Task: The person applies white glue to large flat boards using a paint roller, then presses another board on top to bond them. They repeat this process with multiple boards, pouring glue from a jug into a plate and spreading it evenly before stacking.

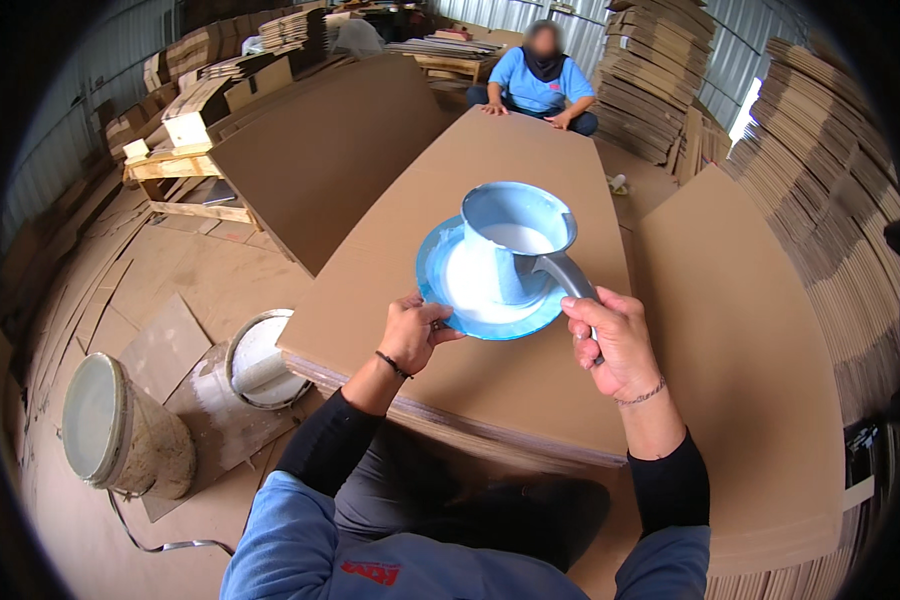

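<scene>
My left hand [410, 336] grips the near left edge of a light-blue plate [432, 258] smeared with white liquid. Just above the plate is a light-blue dipper [515, 278] with white liquid inside. Its grey handle [568, 274] is in the closed fingers of my right hand [618, 340]. Whether the dipper's base touches the plate, I cannot tell. Both things are above a stack of large brown cardboard sheets [410, 372] in front of me.
A white-crusted bucket [155, 445] stands at lower left, beside another bucket [232, 365] containing white stuff. Large cardboard boards [315, 150] lean at the left; more cardboard [740, 360] lies at the right. Beyond the sheets, a person in blue [545, 85] rests both hands on their far end.
</scene>
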`<state>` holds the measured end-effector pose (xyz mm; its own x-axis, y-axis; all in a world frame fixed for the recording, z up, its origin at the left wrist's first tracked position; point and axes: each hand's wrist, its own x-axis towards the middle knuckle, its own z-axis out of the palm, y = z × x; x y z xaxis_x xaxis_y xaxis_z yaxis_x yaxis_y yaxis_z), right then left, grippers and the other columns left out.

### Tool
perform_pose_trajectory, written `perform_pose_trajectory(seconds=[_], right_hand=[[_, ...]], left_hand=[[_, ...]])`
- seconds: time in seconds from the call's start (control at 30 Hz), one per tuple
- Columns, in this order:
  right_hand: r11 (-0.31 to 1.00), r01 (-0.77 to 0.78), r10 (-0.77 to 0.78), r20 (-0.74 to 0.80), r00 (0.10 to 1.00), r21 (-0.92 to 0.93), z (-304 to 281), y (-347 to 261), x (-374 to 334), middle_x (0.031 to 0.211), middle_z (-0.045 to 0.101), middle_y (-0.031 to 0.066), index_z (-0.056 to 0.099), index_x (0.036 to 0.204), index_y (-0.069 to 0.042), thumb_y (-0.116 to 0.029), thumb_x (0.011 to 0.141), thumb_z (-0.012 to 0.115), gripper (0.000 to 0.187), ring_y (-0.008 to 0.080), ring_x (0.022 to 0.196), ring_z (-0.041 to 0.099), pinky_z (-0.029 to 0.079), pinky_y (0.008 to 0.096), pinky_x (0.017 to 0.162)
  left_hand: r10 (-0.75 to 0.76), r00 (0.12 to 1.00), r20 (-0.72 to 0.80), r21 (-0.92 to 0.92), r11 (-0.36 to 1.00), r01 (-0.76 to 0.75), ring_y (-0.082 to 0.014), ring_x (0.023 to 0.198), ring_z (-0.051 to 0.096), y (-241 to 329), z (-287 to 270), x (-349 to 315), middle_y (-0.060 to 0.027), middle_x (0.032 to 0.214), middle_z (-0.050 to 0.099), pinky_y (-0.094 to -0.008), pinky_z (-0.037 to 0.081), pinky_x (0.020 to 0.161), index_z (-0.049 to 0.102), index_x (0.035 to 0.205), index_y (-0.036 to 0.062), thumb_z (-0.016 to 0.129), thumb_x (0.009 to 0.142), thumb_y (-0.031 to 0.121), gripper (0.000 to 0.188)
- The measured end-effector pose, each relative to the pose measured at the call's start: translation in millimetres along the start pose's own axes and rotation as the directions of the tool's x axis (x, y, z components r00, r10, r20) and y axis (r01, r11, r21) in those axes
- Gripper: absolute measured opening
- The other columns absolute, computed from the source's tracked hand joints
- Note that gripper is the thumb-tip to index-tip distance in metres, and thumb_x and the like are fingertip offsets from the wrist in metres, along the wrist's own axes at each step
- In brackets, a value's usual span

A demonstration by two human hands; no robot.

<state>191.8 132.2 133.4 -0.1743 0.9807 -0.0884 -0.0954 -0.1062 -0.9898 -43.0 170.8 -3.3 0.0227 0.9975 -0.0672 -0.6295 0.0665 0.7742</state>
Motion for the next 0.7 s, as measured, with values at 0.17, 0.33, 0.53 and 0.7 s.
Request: perform_pose_trajectory(seconds=[0.17, 0.33, 0.53, 0.7], right_hand=[[0.987, 0.017, 0.003, -0.126, 0.992, 0.161, -30, -14, 23, 0.062, 0.050, -0.0001, 0.057, 0.079, -0.004, -0.014, 0.081, 0.067, 0.014, 0.0051, 0.043, 0.040, 0.030, 0.0216, 0.037], [0.997, 0.073, -0.076, -0.194, 0.978, -0.024, -39, -22, 50, 0.062, 0.050, -0.0020, 0.058, 0.079, -0.006, -0.018, 0.082, 0.068, 0.016, 0.0039, 0.044, 0.040, 0.030, 0.0214, 0.038], [0.962, -0.001, -0.080, -0.285, 0.955, -0.273, -54, -28, 87, 0.059, 0.051, -0.0010, 0.057, 0.078, -0.004, -0.023, 0.084, 0.069, 0.023, 0.0053, 0.043, 0.041, 0.031, 0.0222, 0.039], [0.887, -0.038, -0.130, -0.326, 0.936, -0.461, -62, -14, 145, 0.055, 0.051, 0.0017, 0.052, 0.071, -0.004, -0.021, 0.084, 0.068, 0.027, 0.0074, 0.041, 0.041, 0.031, 0.0235, 0.036]], left_hand=[[0.038, 0.999, 0.016, 0.145, 0.989, -0.040, -0.0295, 0.083, 0.066, -21, 21, 39, -0.0177, 0.103, 0.061, -0.0380, 0.062, 0.066, 0.048, 0.119, -0.0072, 0.050, 0.081, -0.008, 0.037], [0.003, 0.998, -0.066, 0.029, 1.000, -0.001, -0.0310, 0.084, 0.066, -17, 15, 89, -0.0208, 0.106, 0.059, -0.0390, 0.062, 0.068, 0.041, 0.122, -0.0108, 0.051, 0.084, -0.006, 0.039], [0.119, 0.967, -0.227, 0.010, 0.993, -0.120, -0.0280, 0.082, 0.066, -18, -24, 139, -0.0190, 0.102, 0.059, -0.0366, 0.061, 0.068, 0.041, 0.119, -0.0106, 0.051, 0.087, -0.004, 0.035], [0.211, 0.931, -0.298, 0.053, 0.977, -0.205, -0.0215, 0.079, 0.065, -32, -52, 148, -0.0144, 0.095, 0.061, -0.0334, 0.060, 0.067, 0.043, 0.125, -0.0056, 0.051, 0.088, -0.002, 0.038]])
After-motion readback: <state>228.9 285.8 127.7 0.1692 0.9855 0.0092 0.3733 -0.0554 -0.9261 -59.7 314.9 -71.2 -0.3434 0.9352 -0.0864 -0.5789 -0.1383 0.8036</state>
